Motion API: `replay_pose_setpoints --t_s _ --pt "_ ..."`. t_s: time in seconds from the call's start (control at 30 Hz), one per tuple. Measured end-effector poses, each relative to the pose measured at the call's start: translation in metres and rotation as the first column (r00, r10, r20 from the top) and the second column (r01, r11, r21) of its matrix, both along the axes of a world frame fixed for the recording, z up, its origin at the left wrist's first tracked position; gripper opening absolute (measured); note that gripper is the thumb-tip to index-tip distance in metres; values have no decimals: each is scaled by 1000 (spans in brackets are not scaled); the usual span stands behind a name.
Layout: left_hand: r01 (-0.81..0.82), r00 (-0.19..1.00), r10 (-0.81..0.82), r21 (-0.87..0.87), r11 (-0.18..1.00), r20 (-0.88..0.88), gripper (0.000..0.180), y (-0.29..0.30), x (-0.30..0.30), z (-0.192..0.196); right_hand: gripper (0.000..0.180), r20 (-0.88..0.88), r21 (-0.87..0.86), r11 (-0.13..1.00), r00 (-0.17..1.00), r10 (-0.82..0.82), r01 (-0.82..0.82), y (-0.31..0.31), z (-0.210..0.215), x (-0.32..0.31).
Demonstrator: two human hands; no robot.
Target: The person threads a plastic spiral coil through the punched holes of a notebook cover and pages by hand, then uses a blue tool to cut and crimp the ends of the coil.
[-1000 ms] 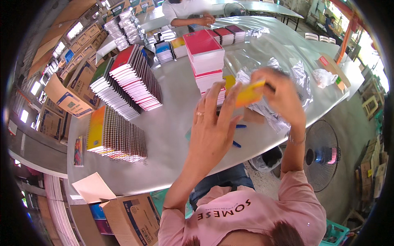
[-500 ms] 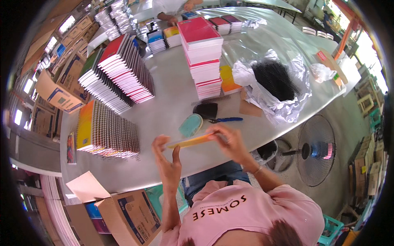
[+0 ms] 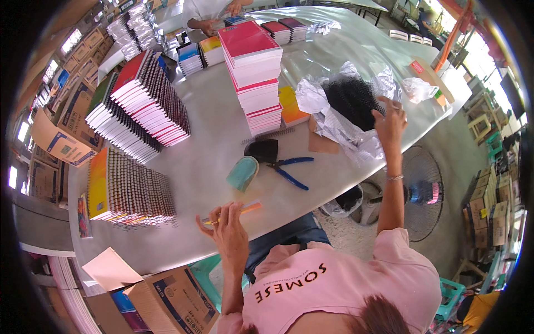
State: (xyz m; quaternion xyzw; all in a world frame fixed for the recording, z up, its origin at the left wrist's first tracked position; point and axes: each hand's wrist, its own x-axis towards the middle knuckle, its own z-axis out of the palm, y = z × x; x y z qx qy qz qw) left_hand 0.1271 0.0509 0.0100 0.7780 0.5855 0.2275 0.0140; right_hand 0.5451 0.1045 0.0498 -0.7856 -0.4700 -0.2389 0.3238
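My left hand [image 3: 227,227] is closed over a thin notebook [image 3: 252,206] with a yellow-orange cover, seen nearly edge-on near the table's front edge. My right hand [image 3: 391,118] is stretched out to the right with its fingers apart. It is at the rim of crumpled silvery-white wrapping [image 3: 356,135], beside a heap of black binding coils [image 3: 351,101]. Whether the fingertips touch a coil I cannot tell. Between the hands lie blue-handled pliers [image 3: 291,177] with spread handles, a pale green rounded pad [image 3: 242,174] and a flat black piece [image 3: 262,150].
Tall stacks of red notebooks [image 3: 253,67] and spiral-bound books [image 3: 153,94] stand on the table, with yellow-covered ones [image 3: 130,189] at left. A brown card [image 3: 322,139] lies by the wrapping. An open carton [image 3: 172,300] and a fan [image 3: 425,192] flank me. Another person's hand [image 3: 207,26] shows across the table.
My right hand has let go of the notebook and moved right and away to the coils. My left hand has turned over, still holding the notebook lower. The pliers' handles are now spread.
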Motion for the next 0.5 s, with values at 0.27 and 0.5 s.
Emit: replay_pose_setpoints --t_s 0.27,0.5 --pt "-60 998 60 11 998 -16 25 -1 -2 -12 28 34 -248 942 974 -225 226 -18 -17 50" --pt "-158 977 153 27 987 148 33 -1 9 -19 17 -541 559 783 596 593 -272 -21 -3 26"
